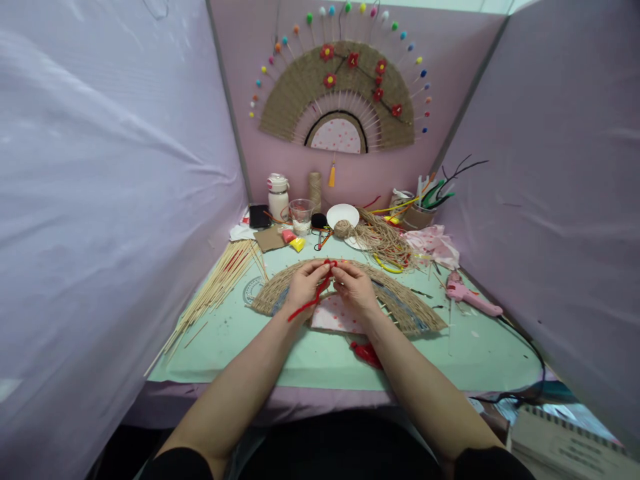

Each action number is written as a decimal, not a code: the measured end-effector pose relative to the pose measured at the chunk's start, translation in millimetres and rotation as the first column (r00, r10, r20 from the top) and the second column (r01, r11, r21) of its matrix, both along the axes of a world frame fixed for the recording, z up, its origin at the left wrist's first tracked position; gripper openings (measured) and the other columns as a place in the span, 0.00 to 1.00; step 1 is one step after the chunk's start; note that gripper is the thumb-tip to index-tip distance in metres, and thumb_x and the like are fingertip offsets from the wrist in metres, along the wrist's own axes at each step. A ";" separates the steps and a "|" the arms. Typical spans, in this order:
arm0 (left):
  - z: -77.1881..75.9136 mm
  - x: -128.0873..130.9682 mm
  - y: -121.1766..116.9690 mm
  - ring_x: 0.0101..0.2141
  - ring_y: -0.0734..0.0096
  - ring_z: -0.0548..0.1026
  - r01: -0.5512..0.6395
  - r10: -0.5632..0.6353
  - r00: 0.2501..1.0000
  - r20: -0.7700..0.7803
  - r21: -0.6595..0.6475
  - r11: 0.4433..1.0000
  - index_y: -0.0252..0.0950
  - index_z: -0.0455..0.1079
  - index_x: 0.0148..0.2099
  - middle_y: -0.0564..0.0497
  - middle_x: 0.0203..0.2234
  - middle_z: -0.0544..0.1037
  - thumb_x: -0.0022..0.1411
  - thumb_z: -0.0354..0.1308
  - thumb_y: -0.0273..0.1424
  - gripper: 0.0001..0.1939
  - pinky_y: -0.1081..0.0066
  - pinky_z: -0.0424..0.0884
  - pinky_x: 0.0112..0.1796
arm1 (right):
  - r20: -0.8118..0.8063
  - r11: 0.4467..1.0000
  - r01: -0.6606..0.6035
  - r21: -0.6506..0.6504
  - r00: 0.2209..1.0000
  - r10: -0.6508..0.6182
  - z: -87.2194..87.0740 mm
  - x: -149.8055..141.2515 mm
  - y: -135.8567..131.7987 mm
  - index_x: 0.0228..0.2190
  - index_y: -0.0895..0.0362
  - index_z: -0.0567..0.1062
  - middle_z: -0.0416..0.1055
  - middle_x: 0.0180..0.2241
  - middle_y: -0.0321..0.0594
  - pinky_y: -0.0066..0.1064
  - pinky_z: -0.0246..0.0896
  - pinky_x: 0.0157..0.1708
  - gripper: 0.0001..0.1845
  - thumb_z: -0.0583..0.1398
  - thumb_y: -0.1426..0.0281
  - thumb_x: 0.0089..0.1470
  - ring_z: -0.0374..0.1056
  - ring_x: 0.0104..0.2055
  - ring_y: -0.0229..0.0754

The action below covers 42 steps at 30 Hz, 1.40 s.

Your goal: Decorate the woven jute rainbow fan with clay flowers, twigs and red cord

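Note:
Between my fingertips is a red pipe cleaner (309,304), its upper end bent into small loops and its loose tail hanging down over my left wrist. My left hand (306,283) pinches the looped part from the left. From the right, my right hand (354,285) pinches the same loops with thumb and forefinger. Beneath both hands lies a woven twine fan (415,313) with bluish patches and a pink-dotted white centre piece (333,317). A red tassel-like bundle (367,355) lies below the fan, partly covered by my right forearm.
Bamboo sticks (215,287) lie at the left. A pink glue gun (470,293) with its cord rests at the right. Behind the fan are loose twine (387,240), a white plate (343,215), a plastic cup (301,217) and a white bottle (278,197). A finished fan (290,100) hangs on the back wall.

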<state>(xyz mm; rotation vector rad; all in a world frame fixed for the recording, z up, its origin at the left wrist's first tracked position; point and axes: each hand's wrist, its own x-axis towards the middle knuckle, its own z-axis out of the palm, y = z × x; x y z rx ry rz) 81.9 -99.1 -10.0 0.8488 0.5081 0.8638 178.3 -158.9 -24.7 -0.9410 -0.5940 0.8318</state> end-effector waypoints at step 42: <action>-2.2 -3.1 4.0 0.21 0.83 0.64 0.130 -0.125 0.990 -0.061 0.087 0.988 0.32 0.75 0.30 0.54 0.21 0.74 0.40 0.75 0.35 0.16 0.78 0.60 0.23 | -0.016 0.957 -0.274 -0.098 0.962 0.274 4.4 20.7 -4.1 0.24 0.55 0.74 0.59 0.17 0.27 0.26 0.44 0.17 0.16 0.72 0.60 0.37 0.49 0.19 0.31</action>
